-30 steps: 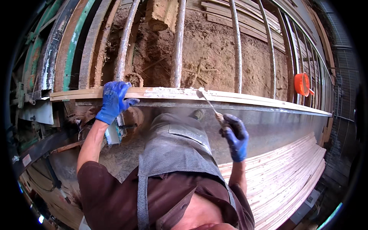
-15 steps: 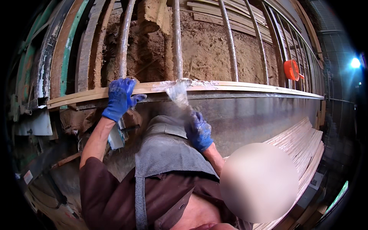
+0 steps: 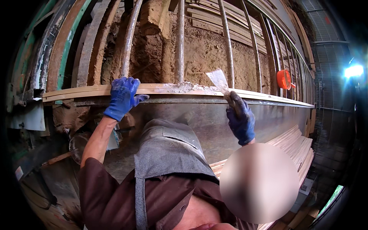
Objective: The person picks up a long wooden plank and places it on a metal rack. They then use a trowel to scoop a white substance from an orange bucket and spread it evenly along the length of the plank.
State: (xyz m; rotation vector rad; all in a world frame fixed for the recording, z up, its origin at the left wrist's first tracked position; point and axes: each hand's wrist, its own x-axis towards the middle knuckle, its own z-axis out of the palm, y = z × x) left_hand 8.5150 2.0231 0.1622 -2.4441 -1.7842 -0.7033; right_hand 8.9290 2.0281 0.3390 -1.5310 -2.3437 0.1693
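Note:
Long pale wooden strips (image 3: 96, 91) lie side by side across metal bars. My left hand (image 3: 123, 100), in a blue glove, is closed over them near their left end, the thumb sticking out to the right along the near edge. My right hand (image 3: 241, 119), also gloved in blue, grips the handle of a putty knife (image 3: 218, 81). Its wide blade, smeared white, points up and to the left above the strips, right of a patch of whitish paste (image 3: 186, 87). Whether the blade touches the wood, I cannot tell.
Several metal bars (image 3: 180, 46) run away from me over brown, dusty ground. An orange container (image 3: 283, 79) sits at the right on the rack. Stacked wooden strips (image 3: 295, 142) lie near right, and boards (image 3: 209, 23) lie at the far side. A bright lamp shines far right.
My right hand has carried the putty knife rightward and a little away from me along the strips. More paste now shows along them. My left hand keeps its hold.

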